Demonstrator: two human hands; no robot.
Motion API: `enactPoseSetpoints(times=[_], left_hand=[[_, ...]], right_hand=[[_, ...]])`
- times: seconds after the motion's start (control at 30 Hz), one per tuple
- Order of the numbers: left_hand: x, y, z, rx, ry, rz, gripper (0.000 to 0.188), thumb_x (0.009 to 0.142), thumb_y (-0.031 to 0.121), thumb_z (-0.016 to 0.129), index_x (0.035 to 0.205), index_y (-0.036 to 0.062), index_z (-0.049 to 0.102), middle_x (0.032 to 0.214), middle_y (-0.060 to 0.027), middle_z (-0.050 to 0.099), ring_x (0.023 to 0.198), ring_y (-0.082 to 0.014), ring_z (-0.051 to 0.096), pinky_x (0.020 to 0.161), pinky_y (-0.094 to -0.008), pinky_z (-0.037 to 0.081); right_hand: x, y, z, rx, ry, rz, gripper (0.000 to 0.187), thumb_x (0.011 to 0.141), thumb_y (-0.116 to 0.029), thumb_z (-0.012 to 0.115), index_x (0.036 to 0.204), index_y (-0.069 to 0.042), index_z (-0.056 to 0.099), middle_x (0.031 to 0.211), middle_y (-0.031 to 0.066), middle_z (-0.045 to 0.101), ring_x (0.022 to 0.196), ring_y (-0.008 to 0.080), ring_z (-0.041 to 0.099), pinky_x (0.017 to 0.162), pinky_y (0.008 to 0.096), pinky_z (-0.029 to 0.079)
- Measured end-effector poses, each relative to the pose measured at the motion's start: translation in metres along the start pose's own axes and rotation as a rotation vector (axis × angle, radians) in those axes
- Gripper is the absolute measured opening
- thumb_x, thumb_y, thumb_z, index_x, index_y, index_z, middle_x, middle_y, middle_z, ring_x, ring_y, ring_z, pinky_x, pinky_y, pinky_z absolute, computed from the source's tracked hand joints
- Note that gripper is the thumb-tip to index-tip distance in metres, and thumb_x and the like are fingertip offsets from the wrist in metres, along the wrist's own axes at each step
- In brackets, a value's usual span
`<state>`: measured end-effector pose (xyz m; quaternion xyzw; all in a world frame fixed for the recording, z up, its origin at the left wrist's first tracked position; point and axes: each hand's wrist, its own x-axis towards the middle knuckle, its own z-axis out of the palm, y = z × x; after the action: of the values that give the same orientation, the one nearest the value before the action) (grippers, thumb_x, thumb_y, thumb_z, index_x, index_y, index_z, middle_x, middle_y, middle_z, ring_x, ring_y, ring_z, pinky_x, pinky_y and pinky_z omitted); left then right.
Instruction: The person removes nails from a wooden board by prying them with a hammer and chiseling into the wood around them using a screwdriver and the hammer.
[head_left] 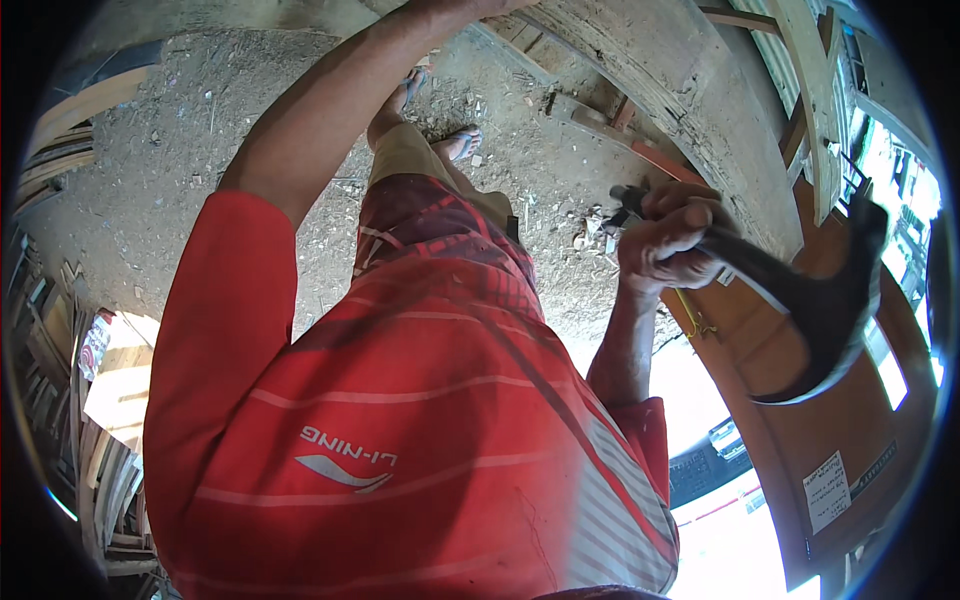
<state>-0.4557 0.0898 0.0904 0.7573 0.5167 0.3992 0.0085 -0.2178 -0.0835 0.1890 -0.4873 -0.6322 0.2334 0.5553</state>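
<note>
My right hand (pixel 668 238) is closed around the handle of a claw hammer (pixel 835 305), raised at the right side. Its dark metal head is close to the camera, with the curved claw pointing downward in the picture. The butt of the handle sticks out past my fist. My left arm reaches up to the top edge, where only a sliver of my left hand (pixel 497 5) shows beside a large, worn wooden board (pixel 665 60). The fingers of that hand are out of the picture, so whether they grip the board is hidden.
A brown panel (pixel 845 430) with a paper label stands at the right, below the hammer. Wood pieces (pixel 60 340) are stacked along the left. Wooden offcuts (pixel 590 120) lie by the board. Wood chips litter the dirt floor (pixel 250 110) around my feet.
</note>
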Motion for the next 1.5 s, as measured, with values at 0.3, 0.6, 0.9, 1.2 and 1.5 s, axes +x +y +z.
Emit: enactPoseSetpoints(times=[0.3,0.6,0.9,1.2,1.5], left_hand=[[0.0,0.003,-0.005,-0.006,-0.183,-0.105,0.035,0.08,0.03,0.08,0.101,0.0041,0.066,0.102,-0.0167,0.071,0.099,-0.0333,0.068,0.088,-0.0476,0.052],[-0.002,0.001,0.014,-0.06,-0.163,-0.098,0.046,0.079,0.034,0.082,0.111,0.0052,0.065,0.111,-0.0164,0.07,0.106,-0.0327,0.066,0.092,-0.0478,0.052],[0.009,0.017,-0.011,-0.014,-0.084,-0.061,0.037,0.08,0.034,0.082,0.1,0.0058,0.069,0.101,-0.0173,0.072,0.098,-0.0329,0.069,0.09,-0.0478,0.054],[0.012,0.017,-0.016,0.059,-0.276,0.079,0.083,0.071,0.053,0.088,0.134,0.0092,0.058,0.13,-0.0142,0.065,0.121,-0.033,0.062,0.104,-0.0477,0.045],[-0.097,0.14,0.011,-1.471,-0.709,-1.341,0.061,0.094,0.041,0.073,0.137,0.0059,0.049,0.144,-0.0103,0.053,0.131,-0.0226,0.05,0.116,-0.0405,0.036]], right_hand=[[-0.009,-0.008,0.007,-0.602,-0.247,0.437,0.023,0.104,-0.025,0.058,0.095,-0.003,0.055,0.063,0.0067,0.056,0.053,0.0136,0.049,0.049,0.0328,0.042],[-0.055,0.063,-0.011,-0.661,-0.417,0.391,0.029,0.101,-0.023,0.063,0.086,-0.001,0.053,0.061,0.0203,0.055,0.049,0.0331,0.053,0.047,0.0446,0.039],[-0.055,0.003,-0.028,-0.532,-0.146,0.534,0.036,0.102,-0.033,0.062,0.091,-0.001,0.051,0.062,0.0228,0.052,0.051,0.0389,0.045,0.051,0.047,0.04],[-0.14,0.005,-0.072,-0.61,-0.152,0.78,0.036,0.102,-0.031,0.061,0.089,0.001,0.054,0.072,0.0257,0.056,0.066,0.0439,0.054,0.06,0.0503,0.041],[-0.176,0.004,-0.084,-0.605,-0.027,0.827,0.031,0.101,-0.029,0.063,0.09,-0.001,0.057,0.07,0.0214,0.055,0.061,0.0382,0.05,0.059,0.048,0.041]])
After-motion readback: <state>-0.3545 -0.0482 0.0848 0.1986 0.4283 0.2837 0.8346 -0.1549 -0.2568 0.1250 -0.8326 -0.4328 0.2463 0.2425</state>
